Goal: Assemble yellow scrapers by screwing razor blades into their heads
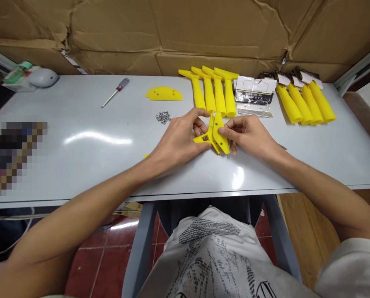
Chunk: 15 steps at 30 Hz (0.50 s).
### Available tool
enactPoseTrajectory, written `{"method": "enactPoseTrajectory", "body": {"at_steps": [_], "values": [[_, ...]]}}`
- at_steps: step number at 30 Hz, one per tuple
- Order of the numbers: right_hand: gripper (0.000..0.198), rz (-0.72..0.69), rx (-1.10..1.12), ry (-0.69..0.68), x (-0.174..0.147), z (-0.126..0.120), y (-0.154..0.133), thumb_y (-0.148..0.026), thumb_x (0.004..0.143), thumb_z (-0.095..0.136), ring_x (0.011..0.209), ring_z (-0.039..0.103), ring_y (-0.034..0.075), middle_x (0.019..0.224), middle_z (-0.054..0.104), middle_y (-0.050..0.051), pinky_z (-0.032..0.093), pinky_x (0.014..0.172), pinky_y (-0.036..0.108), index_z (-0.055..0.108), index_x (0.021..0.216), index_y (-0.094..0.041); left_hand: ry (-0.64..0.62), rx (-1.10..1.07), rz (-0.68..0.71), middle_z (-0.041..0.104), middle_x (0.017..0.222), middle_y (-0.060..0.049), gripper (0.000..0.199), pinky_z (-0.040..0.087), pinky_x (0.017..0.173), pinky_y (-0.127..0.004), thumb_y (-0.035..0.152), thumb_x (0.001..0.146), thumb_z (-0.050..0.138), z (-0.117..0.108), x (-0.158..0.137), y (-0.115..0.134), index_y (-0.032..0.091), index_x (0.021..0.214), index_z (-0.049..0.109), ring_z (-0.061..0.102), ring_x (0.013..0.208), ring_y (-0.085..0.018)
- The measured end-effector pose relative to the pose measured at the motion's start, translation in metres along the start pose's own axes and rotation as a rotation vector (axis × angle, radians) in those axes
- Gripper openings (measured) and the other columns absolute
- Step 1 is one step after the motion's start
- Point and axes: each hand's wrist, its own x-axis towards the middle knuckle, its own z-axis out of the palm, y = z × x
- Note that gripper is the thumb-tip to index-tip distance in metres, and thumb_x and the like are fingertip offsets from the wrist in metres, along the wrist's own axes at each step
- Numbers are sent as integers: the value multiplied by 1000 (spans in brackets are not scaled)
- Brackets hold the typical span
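At the near side of the surface, the left hand grasps an angled yellow piece with a square opening, thumb below and fingers above. The right hand pinches a flat yellow plate between thumb and fingers. Both pieces are up between the two hands, the plate just to the right of the angled piece's arms and nearer the right hand. The plate's long axis runs away from the body, its far end leaning slightly left, roughly along those arms; whether they touch along their length I cannot tell.

Beyond the left hand lies a heap of screws, then a loose yellow plate and, farther left, a screwdriver. Yellow handles stand in a row beyond the held pieces.
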Motion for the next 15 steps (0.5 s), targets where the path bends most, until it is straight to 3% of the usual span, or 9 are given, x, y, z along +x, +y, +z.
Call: {"method": "enactPoseTrajectory", "body": {"at_steps": [4,8,12,15], "values": [[66,-81,-6,93,-2,4,3,-82,88,103,59,67,18,82,79,7,48,54,36,76,90,-22,26,13,44,84,109,-2,56,67,97,-41,21,83,87,2,0,3,22,139,79,78,98,-23],[66,-172,-52,219,-5,10,2,-79,88,103,82,74,20,94,82,7,60,73,38,69,95,-23,9,-13,76,86,117,-4,50,69,102,-44,27,84,86,2,0,5,25,134,78,81,106,-26],[66,-178,-73,248,-6,13,2,-73,90,103,78,71,20,87,80,0,62,84,41,67,118,-26,0,-128,57,88,125,-6,43,72,98,-43,48,93,94,2,1,2,29,127,75,82,104,-25],[63,-220,-90,241,-5,12,3,-76,93,100,83,74,20,90,81,2,60,84,40,72,113,-24,-1,-240,36,89,113,-4,54,74,96,-43,65,93,101,2,2,0,29,124,75,83,96,-23]]}}
